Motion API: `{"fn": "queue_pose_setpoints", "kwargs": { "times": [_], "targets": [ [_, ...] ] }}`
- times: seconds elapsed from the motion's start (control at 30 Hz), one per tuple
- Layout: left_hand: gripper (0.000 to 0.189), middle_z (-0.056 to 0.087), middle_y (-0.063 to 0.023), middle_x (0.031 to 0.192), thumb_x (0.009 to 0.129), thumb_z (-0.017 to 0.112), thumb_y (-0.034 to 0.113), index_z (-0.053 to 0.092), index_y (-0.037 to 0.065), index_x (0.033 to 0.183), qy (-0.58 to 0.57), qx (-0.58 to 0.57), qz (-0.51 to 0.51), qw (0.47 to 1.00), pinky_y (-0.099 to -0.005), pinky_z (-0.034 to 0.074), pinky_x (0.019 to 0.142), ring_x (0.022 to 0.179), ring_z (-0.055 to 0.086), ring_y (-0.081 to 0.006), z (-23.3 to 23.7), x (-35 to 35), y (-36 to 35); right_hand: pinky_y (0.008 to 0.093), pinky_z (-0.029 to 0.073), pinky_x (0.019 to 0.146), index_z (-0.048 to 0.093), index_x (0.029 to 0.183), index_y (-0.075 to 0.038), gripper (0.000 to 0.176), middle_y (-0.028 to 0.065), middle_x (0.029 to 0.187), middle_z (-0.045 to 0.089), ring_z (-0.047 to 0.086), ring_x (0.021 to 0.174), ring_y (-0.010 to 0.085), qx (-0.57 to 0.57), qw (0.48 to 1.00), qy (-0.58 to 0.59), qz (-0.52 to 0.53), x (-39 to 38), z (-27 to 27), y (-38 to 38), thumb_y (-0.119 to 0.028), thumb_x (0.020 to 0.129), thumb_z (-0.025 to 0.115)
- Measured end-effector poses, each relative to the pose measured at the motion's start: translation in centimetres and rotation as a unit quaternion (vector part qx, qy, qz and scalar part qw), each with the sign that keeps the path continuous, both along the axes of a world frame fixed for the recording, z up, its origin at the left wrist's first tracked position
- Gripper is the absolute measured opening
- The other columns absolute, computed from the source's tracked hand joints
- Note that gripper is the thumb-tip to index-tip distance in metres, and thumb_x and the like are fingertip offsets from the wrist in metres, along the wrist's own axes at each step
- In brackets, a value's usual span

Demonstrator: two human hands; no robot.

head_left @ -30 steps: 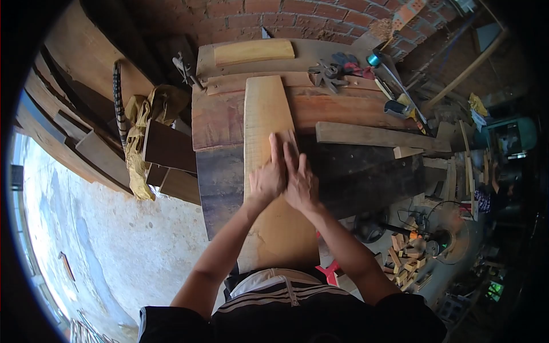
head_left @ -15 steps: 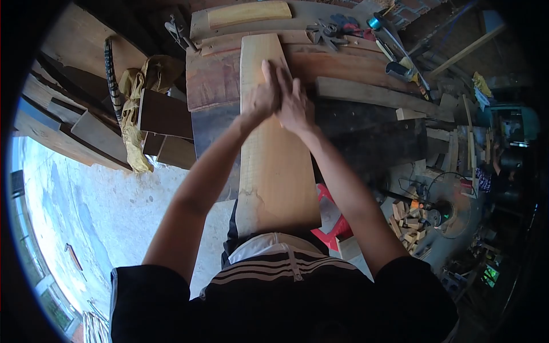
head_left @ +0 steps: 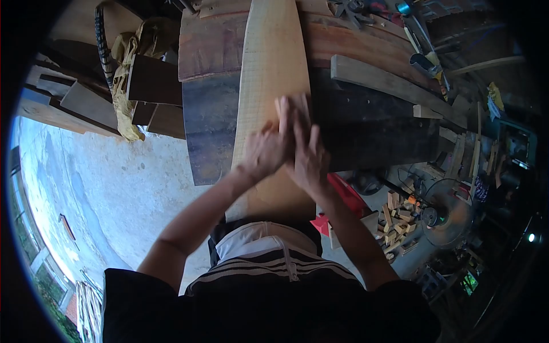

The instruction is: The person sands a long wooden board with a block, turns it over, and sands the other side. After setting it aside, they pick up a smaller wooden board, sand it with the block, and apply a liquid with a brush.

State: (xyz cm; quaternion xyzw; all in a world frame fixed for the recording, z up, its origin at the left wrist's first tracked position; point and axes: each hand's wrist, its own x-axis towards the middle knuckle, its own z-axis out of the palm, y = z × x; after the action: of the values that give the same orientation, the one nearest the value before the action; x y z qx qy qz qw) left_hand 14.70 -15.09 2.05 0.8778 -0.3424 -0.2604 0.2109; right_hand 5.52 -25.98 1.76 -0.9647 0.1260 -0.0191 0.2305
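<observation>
A long pale wooden board (head_left: pixel 273 57) runs away from my waist across the workbench. My left hand (head_left: pixel 264 150) and my right hand (head_left: pixel 309 163) come together over its near half. Under their fingertips is a small brown block (head_left: pixel 301 104), blurred and partly covered, pressed flat on the board near its right edge. The fingers of both hands are bunched closely about this block, with the left hand's fingers lying against the right's. The board's near end meets my clothing.
Dark planks (head_left: pixel 211 114) form the bench top beneath the board. A loose grey batten (head_left: pixel 389 83) lies to the right. Beyond the bench stand a fan (head_left: pixel 437 214), a pile of wood offcuts (head_left: pixel 397 220) and a red stool (head_left: pixel 346 197). Boards and yellow sacking (head_left: pixel 123 100) lean at left.
Both hands have slid back along the board toward my body, taking the small brown block with them. My view has tilted downward, so the bench's far end has left the picture.
</observation>
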Motion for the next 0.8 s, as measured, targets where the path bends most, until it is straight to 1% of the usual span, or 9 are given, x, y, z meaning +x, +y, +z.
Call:
{"fn": "queue_pose_setpoints", "kwargs": {
  "times": [0.1, 0.17, 0.23, 0.3, 0.37, 0.43, 0.53, 0.63, 0.8],
  "targets": [
    [0.084, 0.069, -0.0267, 0.099, 0.09, 0.047, 0.025, -0.003, -0.002, 0.153, -0.084, 0.001, 0.002, 0.996, -0.05, 0.054, 0.081, 0.101, 0.065, -0.0442, 0.4, 10.3, -4.7, 0.0537, 0.054, 0.076, 0.016, 0.155, -0.02, 0.1, 0.0233, 0.116, 0.046, 0.06, 0.096, 0.0466, -0.03, 0.999, -0.023, -0.029, 10.2, 0.0, -3.6, -0.012, 0.074, 0.073],
    [0.078, 0.068, -0.0298, 0.095, 0.091, 0.045, 0.03, 0.006, 0.005, 0.154, -0.155, -0.082, 0.046, 0.983, -0.0525, 0.053, 0.077, 0.089, 0.067, -0.0451, -1.4, 16.5, -7.8, 0.0544, 0.055, 0.077, 0.021, 0.152, -0.022, 0.09, 0.0233, 0.116, 0.047, 0.061, 0.103, 0.0451, -0.063, 0.996, -0.046, -0.046, 16.8, -1.2, -6.5, -0.032, 0.079, 0.073],
    [0.077, 0.064, -0.0324, 0.112, 0.098, 0.039, 0.037, -0.005, 0.003, 0.152, 0.013, -0.071, 0.063, 0.995, -0.0492, 0.05, 0.086, 0.105, 0.062, -0.0454, 0.0, 22.3, -11.0, 0.0566, 0.046, 0.094, 0.015, 0.154, -0.015, 0.083, 0.032, 0.143, 0.033, 0.052, 0.117, 0.0505, -0.02, 0.998, 0.033, -0.051, 21.9, 1.6, -8.2, -0.036, 0.088, 0.061],
    [0.076, 0.066, -0.0313, 0.105, 0.099, 0.039, 0.037, 0.0, -0.002, 0.15, -0.113, -0.039, 0.042, 0.992, -0.0494, 0.052, 0.079, 0.098, 0.064, -0.046, -4.2, 25.6, -13.2, 0.0566, 0.049, 0.089, 0.017, 0.153, -0.02, 0.085, 0.0275, 0.132, 0.04, 0.055, 0.113, 0.0484, -0.045, 0.997, -0.014, -0.061, 24.2, -0.2, -9.3, -0.04, 0.085, 0.065],
    [0.071, 0.066, -0.0326, 0.098, 0.095, 0.04, 0.039, 0.006, 0.015, 0.153, -0.115, -0.042, 0.109, 0.986, -0.0547, 0.051, 0.081, 0.093, 0.065, -0.0485, -6.5, 26.2, -13.1, 0.0566, 0.05, 0.09, 0.017, 0.153, -0.025, 0.088, 0.0225, 0.125, 0.045, 0.055, 0.116, 0.0465, -0.077, 0.991, -0.082, -0.069, 23.8, -3.5, -9.4, -0.047, 0.083, 0.065],
    [0.074, 0.065, -0.0352, 0.085, 0.095, 0.04, 0.035, 0.003, 0.004, 0.152, -0.165, -0.141, 0.068, 0.974, -0.0552, 0.051, 0.069, 0.078, 0.065, -0.0503, -4.2, 19.5, -9.7, 0.055, 0.053, 0.085, 0.017, 0.154, -0.026, 0.094, 0.0216, 0.124, 0.045, 0.054, 0.115, 0.0436, -0.065, 0.995, -0.025, -0.07, 19.3, -1.7, -6.6, -0.034, 0.079, 0.072],
    [0.078, 0.065, -0.0353, 0.101, 0.09, 0.042, 0.023, 0.001, -0.006, 0.151, -0.077, -0.047, 0.049, 0.995, -0.0514, 0.054, 0.077, 0.078, 0.066, -0.0473, -0.6, 8.8, -2.6, 0.0503, 0.055, 0.078, 0.022, 0.153, -0.02, 0.096, 0.0207, 0.118, 0.046, 0.058, 0.107, 0.0406, -0.038, 0.998, 0.005, -0.043, 9.0, 0.3, -0.7, -0.016, 0.073, 0.075],
    [0.087, 0.067, -0.0262, 0.095, 0.087, 0.053, 0.021, 0.002, -0.006, 0.152, -0.036, 0.052, 0.058, 0.996, -0.046, 0.056, 0.064, 0.079, 0.067, -0.0374, 0.4, -1.7, 4.2, 0.0484, 0.053, 0.071, 0.032, 0.151, -0.016, 0.092, 0.0188, 0.107, 0.045, 0.057, 0.093, 0.0372, -0.025, 0.999, 0.03, -0.01, -1.2, -0.6, 5.0, -0.019, 0.071, 0.076],
    [0.086, 0.065, -0.0235, 0.103, 0.086, 0.055, 0.022, 0.009, -0.009, 0.151, -0.043, 0.002, 0.081, 0.996, -0.0407, 0.056, 0.071, 0.082, 0.066, -0.0305, -1.6, -9.7, 9.5, 0.046, 0.054, 0.069, 0.032, 0.151, -0.013, 0.098, 0.0183, 0.104, 0.046, 0.058, 0.089, 0.035, 0.025, 0.994, 0.045, 0.096, -6.8, 0.5, 7.0, -0.02, 0.065, 0.078]
  ]
}}
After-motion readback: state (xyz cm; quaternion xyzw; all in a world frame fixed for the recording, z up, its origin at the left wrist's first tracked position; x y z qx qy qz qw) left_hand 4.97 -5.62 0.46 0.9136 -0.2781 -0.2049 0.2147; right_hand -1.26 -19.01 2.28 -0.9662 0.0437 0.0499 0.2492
